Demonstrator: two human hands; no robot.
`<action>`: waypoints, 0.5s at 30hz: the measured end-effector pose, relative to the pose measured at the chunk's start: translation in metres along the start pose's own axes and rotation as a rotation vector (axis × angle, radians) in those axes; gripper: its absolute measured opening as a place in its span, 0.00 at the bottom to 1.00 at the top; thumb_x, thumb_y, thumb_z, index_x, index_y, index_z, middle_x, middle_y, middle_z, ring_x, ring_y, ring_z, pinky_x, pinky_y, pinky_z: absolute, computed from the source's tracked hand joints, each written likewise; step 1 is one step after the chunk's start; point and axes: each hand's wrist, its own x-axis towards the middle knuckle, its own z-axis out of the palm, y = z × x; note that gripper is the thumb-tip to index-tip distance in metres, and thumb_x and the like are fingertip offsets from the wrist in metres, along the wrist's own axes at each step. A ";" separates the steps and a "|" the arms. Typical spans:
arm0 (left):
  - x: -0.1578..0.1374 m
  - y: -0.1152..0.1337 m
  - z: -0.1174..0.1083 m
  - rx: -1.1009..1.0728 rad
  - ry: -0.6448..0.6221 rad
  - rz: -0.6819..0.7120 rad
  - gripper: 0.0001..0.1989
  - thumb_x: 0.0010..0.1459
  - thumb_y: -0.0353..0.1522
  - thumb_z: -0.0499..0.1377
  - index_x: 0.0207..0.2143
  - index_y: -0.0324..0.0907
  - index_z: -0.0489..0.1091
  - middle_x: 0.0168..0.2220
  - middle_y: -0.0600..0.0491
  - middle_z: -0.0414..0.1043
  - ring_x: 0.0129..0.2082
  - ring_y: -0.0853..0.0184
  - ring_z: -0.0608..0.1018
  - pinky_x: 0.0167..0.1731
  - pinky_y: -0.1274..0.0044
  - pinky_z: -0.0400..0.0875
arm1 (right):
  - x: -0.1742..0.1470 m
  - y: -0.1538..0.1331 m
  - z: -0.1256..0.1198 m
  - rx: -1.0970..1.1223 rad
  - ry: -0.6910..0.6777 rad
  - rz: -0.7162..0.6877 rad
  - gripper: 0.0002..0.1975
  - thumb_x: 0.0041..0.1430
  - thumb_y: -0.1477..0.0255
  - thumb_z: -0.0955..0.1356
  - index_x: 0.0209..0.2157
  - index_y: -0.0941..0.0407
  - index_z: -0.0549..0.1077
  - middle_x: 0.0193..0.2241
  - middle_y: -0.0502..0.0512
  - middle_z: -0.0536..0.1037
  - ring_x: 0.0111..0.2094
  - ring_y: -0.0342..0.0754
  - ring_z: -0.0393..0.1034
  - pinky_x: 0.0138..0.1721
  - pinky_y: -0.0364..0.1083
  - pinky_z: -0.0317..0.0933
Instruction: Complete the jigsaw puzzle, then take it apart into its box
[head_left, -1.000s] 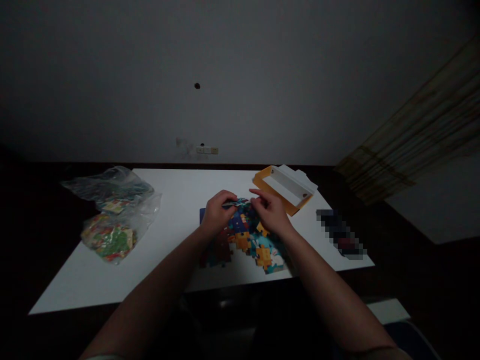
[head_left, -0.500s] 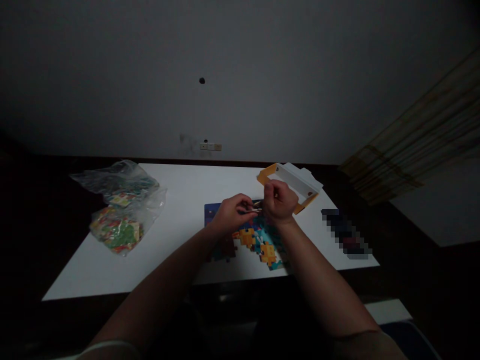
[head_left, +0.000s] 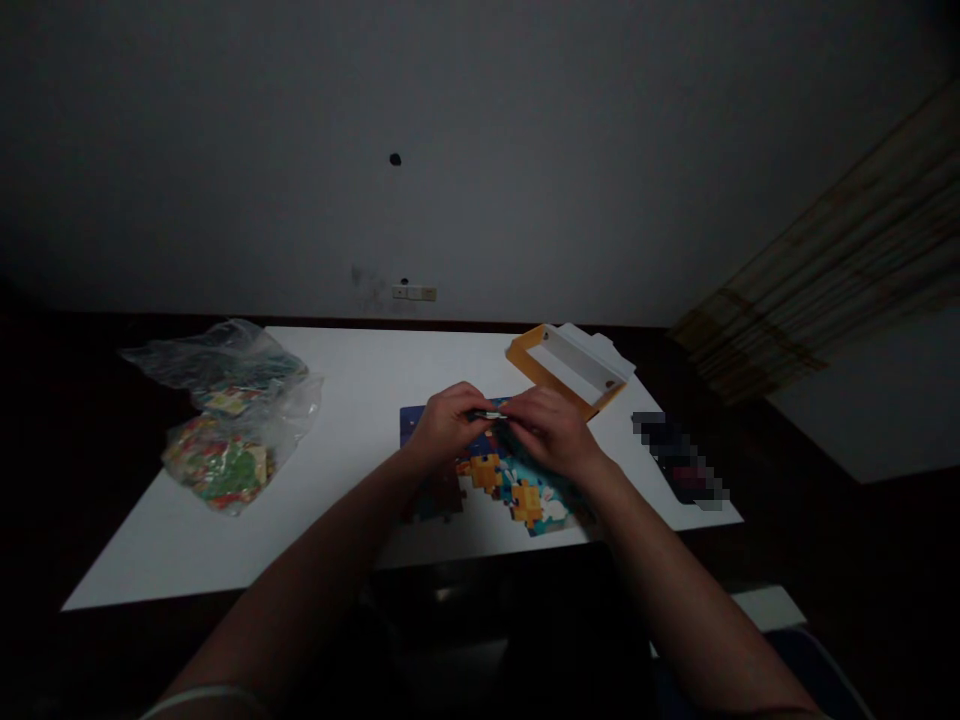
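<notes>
Dim grey wall behind white desk. Left grip pinches thin jigsaw pieces above part-assembled puzzle, likely raised so both hands reach; right grip meets far end, clasp unclear. Open orange box beyond, seemingly set aside.

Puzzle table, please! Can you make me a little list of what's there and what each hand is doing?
Table: white
Left hand: pinching thin pieces
Right hand: fingertips at the same pieces; grip hard to tell
Puzzle: partly joined, below the hands, with a gap at the near edge
Box: open, orange outside, white inside, on the far right
Plastic bags: on the left, colourful things inside
Blurred thing: on the right, can't tell what
</notes>
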 end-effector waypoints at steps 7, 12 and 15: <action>-0.002 0.015 -0.005 0.171 -0.280 -0.062 0.15 0.65 0.37 0.72 0.52 0.45 0.82 0.48 0.47 0.82 0.43 0.58 0.83 0.47 0.67 0.79 | 0.021 0.081 -0.053 -0.510 -0.055 0.625 0.16 0.73 0.65 0.69 0.54 0.55 0.85 0.46 0.63 0.89 0.41 0.56 0.84 0.45 0.51 0.73; -0.006 0.025 -0.011 0.168 -0.658 0.017 0.18 0.61 0.44 0.76 0.51 0.50 0.86 0.53 0.47 0.86 0.52 0.52 0.85 0.54 0.63 0.79 | 0.037 0.126 -0.062 -0.597 -0.258 0.693 0.07 0.64 0.67 0.75 0.38 0.56 0.87 0.38 0.65 0.88 0.38 0.57 0.81 0.41 0.51 0.67; -0.011 0.023 -0.011 0.146 -0.686 0.019 0.23 0.49 0.40 0.83 0.48 0.52 0.87 0.53 0.48 0.87 0.56 0.48 0.85 0.58 0.60 0.78 | 0.035 0.134 -0.055 -0.604 -0.356 0.705 0.06 0.61 0.68 0.77 0.33 0.56 0.86 0.33 0.66 0.86 0.35 0.57 0.79 0.39 0.51 0.66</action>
